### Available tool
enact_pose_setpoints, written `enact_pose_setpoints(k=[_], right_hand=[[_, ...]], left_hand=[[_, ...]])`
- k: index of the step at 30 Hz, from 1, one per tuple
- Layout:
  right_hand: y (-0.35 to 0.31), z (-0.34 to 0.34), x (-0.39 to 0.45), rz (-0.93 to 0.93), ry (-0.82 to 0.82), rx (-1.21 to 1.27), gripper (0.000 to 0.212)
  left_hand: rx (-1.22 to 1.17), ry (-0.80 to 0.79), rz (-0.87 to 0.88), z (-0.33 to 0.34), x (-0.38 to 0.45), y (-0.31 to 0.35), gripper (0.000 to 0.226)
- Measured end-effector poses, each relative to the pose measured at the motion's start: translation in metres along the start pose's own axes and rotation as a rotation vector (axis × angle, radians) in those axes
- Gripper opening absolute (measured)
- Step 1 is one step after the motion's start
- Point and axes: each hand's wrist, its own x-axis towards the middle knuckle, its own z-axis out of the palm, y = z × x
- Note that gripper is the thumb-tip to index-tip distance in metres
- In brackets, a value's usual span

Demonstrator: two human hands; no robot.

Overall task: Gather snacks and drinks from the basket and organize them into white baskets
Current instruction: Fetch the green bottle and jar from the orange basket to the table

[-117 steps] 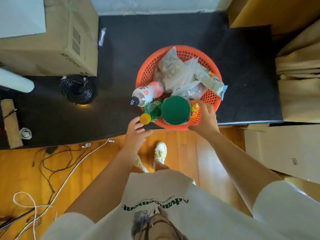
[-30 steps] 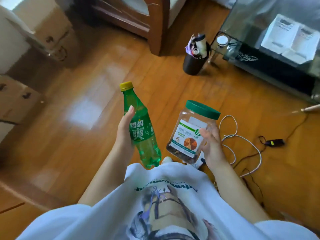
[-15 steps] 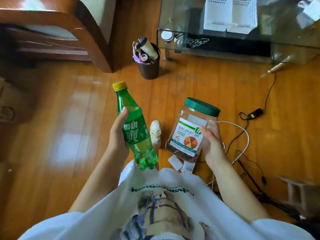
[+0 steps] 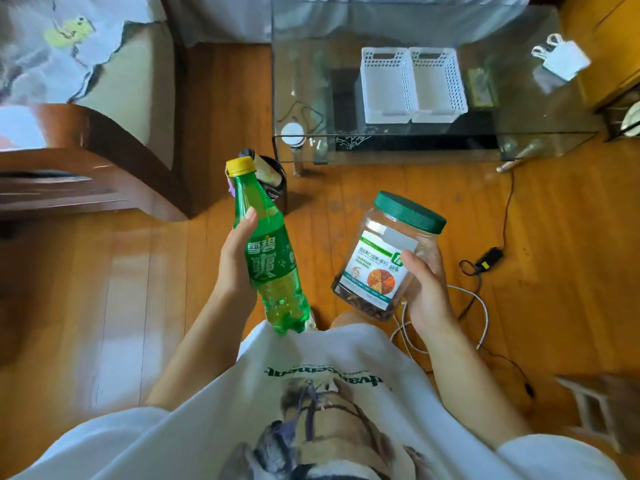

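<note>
Seen from above, over a wooden floor: left hand wrapped around a green soda bottle, thumb laid up its side, yellow cap screwed on and tilted away from the body, pale green drink visible through the lower half. Right hand curled around a clear plastic jar, thumb pressed on the printed label, dark green lid closed; jar tipped to the right, mostly see-through, with a shallow layer of dark brown snack pieces gathered at the bottom. Bottle and jar held apart in mid-air, at waist height, above a white printed T-shirt.

Ahead, on a glass bench: two white baskets with perforated walls, standing side by side and touching, long sides together, nothing to be seen inside either. Small white folded item at the bench's far right corner, too blurred to identify.

On the floor just beside the bench's near left corner, partly hidden behind the bottle's neck: a dark round bin holding rolled and crumpled items, not clearly readable. To the left, a dark wooden sofa frame with a pale cushion. To the right, white cable and a black cord with plug trailing across the boards.
</note>
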Motion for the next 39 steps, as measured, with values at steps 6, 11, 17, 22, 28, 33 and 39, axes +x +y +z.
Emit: enact_pose_setpoints(k=[6,11,17,22,28,33,39], right_hand=[[-0.022,0.004,0.064,-0.018,0.064,0.004,0.060],[-0.049,0.007,0.142,-0.020,0.041,-0.022,0.046],[-0.096,0.010,0.255,0.019,0.019,-0.063,0.051],[-0.138,0.018,0.350,0.054,-0.016,-0.135,0.067],[-0.168,0.043,0.446,0.086,-0.109,-0.312,0.080],[-0.183,0.073,0.513,0.070,-0.120,-0.467,0.077],[-0.192,0.099,0.596,0.126,-0.070,-0.534,0.097]], left_hand=[[0.013,-0.048,-0.040,0.026,0.068,0.023,0.030],[0.036,-0.045,-0.056,0.053,0.133,0.050,0.030],[0.000,0.018,-0.068,0.102,0.225,0.091,0.031],[0.010,0.076,-0.060,0.144,0.296,0.128,0.062],[0.053,0.155,-0.021,0.160,0.367,0.159,0.042],[0.117,0.172,-0.018,0.159,0.438,0.177,0.029],[0.293,0.198,-0.045,0.158,0.533,0.197,0.062]])
